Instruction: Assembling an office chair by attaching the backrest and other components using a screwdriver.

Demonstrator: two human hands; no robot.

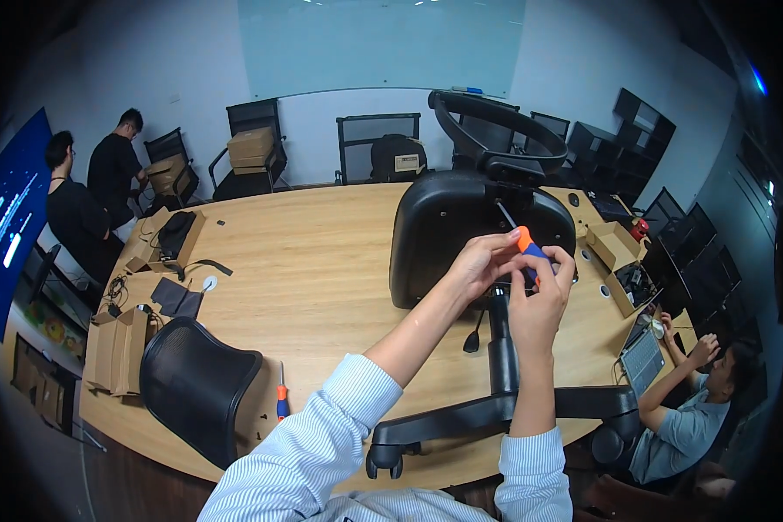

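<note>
An office chair lies on its side on the wooden table, its black seat (pixel 422 235) turned so the underside fittings show. A screwdriver (pixel 525 240) with an orange and blue handle points its shaft at the seat's underside, near the armrest bracket; whether the tip sits in a screw I cannot tell. My left hand (pixel 481 265) pinches the front of the handle. Around the rear of the same handle curl the fingers of my right hand (pixel 538 306). The chair's gas column (pixel 503 352) and wheeled base (pixel 448 422) extend toward me beneath my forearms.
On the table (pixel 322 261), a black mesh backrest (pixel 187 383), another screwdriver (pixel 282 402) and several small screws lie to the left. Open cardboard boxes (pixel 117 352) stand at both sides. A seated person (pixel 692 426) uses a laptop (pixel 642 361) at right; two people (pixel 83 204) stand far left.
</note>
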